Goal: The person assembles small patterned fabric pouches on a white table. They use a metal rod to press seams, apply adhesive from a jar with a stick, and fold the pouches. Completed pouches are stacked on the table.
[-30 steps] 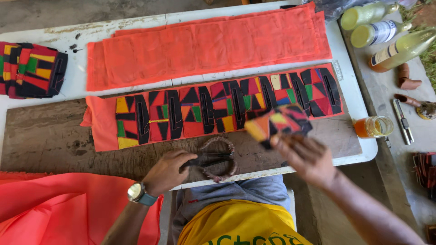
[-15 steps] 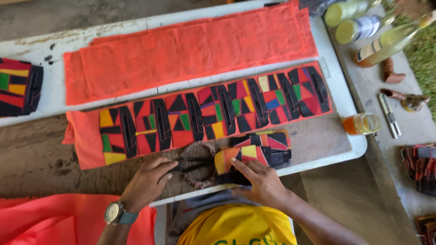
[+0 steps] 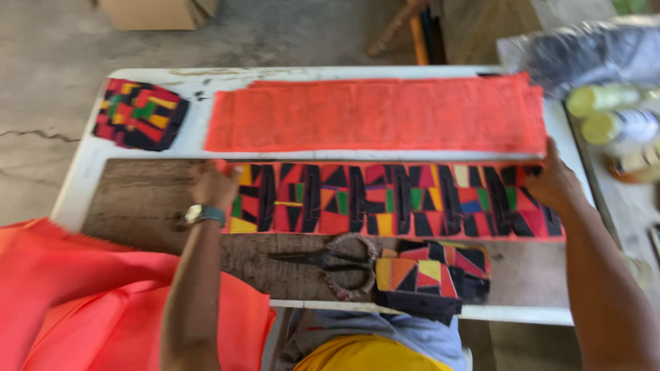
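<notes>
Red, black and yellow patchwork makes up the long pieced strip (image 3: 395,200), which is laid flat across the counter (image 3: 75,185) with its long axis running left to right, directly in front of the person. The strip is held at both ends at once: the left hand (image 3: 213,187) is pressed on its left end and the right hand (image 3: 553,184) on its right end, so neither hand is nearer than the other. The fingers (image 3: 230,180) of the left hand are seen curled over the strip's edge, and those of the right hand lie spread and flat on the cloth; whether the fabric is pinched or only pressed down cannot be told through the blur.

Beyond the strip, just beside its far edge, a plain orange cloth panel (image 3: 375,115) is spread parallel to it. On the near side, a pair of dark scissors (image 3: 330,260) is left lying on the wooden board (image 3: 144,206), just beside a smaller folded patchwork piece (image 3: 430,275). Another folded patchwork bundle (image 3: 139,114) is seen at the far left corner, well apart from both hands.
</notes>
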